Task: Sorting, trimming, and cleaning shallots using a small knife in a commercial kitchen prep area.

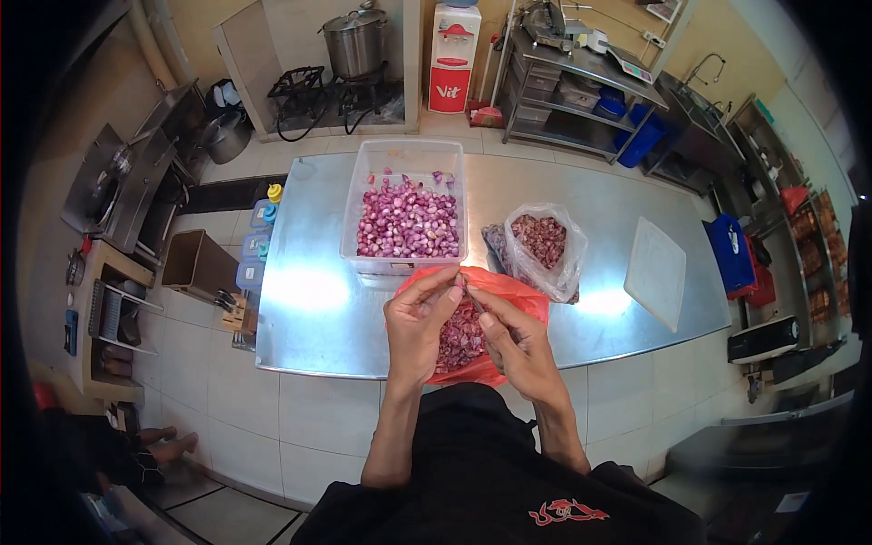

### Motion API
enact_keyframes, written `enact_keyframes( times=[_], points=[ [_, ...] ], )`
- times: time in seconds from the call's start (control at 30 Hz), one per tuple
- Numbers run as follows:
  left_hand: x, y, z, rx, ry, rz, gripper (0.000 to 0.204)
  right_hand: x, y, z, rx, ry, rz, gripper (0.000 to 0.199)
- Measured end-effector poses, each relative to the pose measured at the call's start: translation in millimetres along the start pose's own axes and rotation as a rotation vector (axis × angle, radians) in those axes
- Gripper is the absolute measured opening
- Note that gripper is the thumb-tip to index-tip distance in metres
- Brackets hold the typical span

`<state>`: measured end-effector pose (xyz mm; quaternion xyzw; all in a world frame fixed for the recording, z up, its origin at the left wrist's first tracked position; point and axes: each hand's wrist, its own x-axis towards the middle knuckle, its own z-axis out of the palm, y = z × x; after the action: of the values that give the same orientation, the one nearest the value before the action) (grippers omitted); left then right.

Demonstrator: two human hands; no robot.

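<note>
Between the fingertips of my left hand (418, 329) is a small pinkish shallot (460, 282). My right hand (516, 347) meets it there, closed around what looks like a small knife (478, 307), mostly covered by the fingers. Both hands are above an open red plastic bag (525, 292) with purple-red shallot skins (460, 343) in it. Just beyond stands a clear plastic tub (351, 204), holding many peeled shallots (409, 220). To the right of the tub, a clear plastic bag (574, 238) is filled with brownish unpeeled shallots (540, 240).
Everything sits on a steel table (313, 245). A white cutting board (656, 272) lies at its right. Lidded containers (252, 245) and a knife block (238, 316) flank its left edge. Beyond are a burner with a big pot (354, 45) and a water dispenser (452, 59). Someone's feet (173, 445) show lower left.
</note>
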<state>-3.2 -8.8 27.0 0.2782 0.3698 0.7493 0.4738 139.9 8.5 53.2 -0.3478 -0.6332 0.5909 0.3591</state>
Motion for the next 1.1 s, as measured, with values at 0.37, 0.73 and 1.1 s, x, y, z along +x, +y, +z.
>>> enact_keyframes(
  times=[0.37,0.73,1.1],
  points=[
    [-4,3,-1,-0.15,-0.084,-0.119,0.027,8,-12,4,-0.222,0.202,-0.112,0.035],
    [-2,-2,1,0.009,0.065,-0.101,0.03,2,12,-2,-0.09,0.177,0.093,0.035],
    [-9,9,5,-0.095,0.015,-0.118,0.03,-4,-9,-9,-0.073,-0.04,0.081,0.044]
  ],
)
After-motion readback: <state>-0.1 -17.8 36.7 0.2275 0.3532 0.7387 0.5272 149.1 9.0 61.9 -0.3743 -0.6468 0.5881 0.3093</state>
